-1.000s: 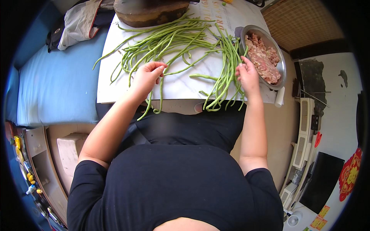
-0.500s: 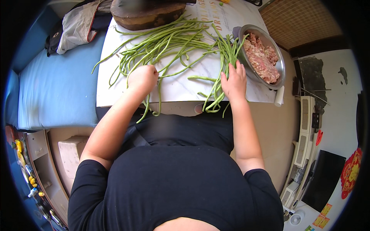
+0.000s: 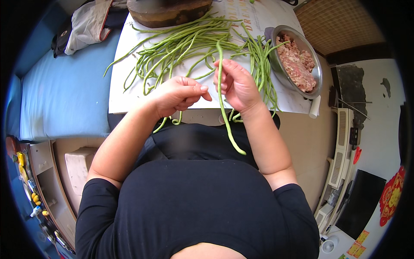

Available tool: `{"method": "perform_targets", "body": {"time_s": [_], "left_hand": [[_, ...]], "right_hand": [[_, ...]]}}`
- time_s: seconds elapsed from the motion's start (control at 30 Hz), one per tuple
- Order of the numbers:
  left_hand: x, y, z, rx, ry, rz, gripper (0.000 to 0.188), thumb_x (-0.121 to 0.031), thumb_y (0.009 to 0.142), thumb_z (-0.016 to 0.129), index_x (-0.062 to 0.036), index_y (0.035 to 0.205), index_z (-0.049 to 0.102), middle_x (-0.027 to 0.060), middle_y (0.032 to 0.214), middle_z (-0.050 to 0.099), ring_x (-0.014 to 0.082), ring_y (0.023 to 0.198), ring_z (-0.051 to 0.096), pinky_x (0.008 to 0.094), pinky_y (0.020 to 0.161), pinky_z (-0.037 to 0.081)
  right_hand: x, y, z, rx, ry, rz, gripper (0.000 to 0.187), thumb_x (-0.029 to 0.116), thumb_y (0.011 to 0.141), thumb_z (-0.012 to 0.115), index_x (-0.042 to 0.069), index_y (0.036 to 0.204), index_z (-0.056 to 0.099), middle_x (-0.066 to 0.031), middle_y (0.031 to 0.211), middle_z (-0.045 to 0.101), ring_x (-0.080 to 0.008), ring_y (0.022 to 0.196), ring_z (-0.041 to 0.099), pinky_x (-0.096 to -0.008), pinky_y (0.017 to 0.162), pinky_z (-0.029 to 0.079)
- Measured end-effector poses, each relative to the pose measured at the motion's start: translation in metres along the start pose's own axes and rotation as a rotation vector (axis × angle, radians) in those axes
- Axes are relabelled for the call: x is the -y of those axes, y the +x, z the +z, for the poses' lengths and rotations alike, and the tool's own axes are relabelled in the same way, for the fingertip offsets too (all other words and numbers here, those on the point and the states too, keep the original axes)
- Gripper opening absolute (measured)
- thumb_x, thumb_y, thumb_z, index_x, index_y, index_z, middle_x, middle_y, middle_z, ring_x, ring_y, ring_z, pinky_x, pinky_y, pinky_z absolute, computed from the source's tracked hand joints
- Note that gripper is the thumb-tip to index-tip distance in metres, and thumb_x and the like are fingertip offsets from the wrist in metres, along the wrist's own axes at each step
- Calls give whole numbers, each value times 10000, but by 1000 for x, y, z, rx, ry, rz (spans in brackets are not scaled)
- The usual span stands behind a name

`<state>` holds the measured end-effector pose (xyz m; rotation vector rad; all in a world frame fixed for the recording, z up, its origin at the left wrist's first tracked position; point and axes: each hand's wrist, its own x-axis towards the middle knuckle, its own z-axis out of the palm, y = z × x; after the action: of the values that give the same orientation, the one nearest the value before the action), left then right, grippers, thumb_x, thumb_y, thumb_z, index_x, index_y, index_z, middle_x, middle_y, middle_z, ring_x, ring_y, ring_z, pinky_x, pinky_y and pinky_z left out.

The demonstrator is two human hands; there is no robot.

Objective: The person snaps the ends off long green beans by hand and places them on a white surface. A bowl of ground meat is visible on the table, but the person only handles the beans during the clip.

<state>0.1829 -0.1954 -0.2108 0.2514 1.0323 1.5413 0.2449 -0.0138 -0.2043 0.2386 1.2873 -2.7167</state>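
My right hand [image 3: 239, 86] pinches one long green bean [image 3: 228, 129], which stands up above the fingers and hangs down past the table's front edge. To its left, my left hand [image 3: 183, 94] is curled closed with the thumb laid along the fingers; anything inside it is hidden. Beyond both hands, a loose pile of long beans [image 3: 189, 36] spreads over the white table [image 3: 125, 93]. A smaller bunch of beans [image 3: 261, 60] lies to the right of the pile, partly behind my right hand. Some bean ends dangle over the near edge.
At the table's right stands a metal bowl [image 3: 319, 82] of minced meat [image 3: 297, 62]. A round wooden chopping block [image 3: 168, 16] sits at the back. On the left is a blue sofa [image 3: 69, 95] with a light-coloured bag [image 3: 88, 28] on it.
My right hand has left the right-hand bunch, moving left and nearer with a single bean raised in it. My left hand has moved right and toward me, away from the pile.
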Motion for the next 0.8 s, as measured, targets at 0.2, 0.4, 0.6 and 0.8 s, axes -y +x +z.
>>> {"method": "perform_targets", "body": {"time_s": [0.2, 0.4, 0.6, 0.8], "left_hand": [[28, -2, 7, -25, -245, 31, 249, -252, 892, 472, -32, 845, 579, -70, 524, 308, 31, 415, 215, 180, 371, 150], [42, 3, -3, -200, -449, 28, 218, -261, 884, 469, -73, 783, 514, -62, 573, 353, 34, 442, 246, 177, 372, 167], [44, -4, -1, -189, -394, -40, 207, -259, 883, 476, -87, 767, 477, -39, 615, 418, 29, 455, 318, 159, 361, 203], [26, -10, -1, -211, -338, 100, 196, -197, 883, 482, -37, 982, 535, -45, 636, 428, 13, 462, 325, 143, 360, 206]], "right_hand": [[13, 8, -15, -155, 27, -152, 165, 192, 870, 495, 44, 878, 566, 4, 640, 498, -107, 554, 443, -231, 455, 333], [26, 8, -26, -230, 48, -195, 156, 194, 862, 495, 51, 843, 557, -1, 640, 489, -116, 565, 432, -238, 476, 330], [31, 1, -22, -102, -4, -156, 162, 200, 820, 438, 70, 734, 484, -9, 619, 448, -115, 557, 405, -236, 473, 312], [32, -35, -21, 124, -140, -57, 200, 234, 806, 423, 89, 671, 394, 6, 499, 339, -84, 419, 284, -219, 416, 239]]}}
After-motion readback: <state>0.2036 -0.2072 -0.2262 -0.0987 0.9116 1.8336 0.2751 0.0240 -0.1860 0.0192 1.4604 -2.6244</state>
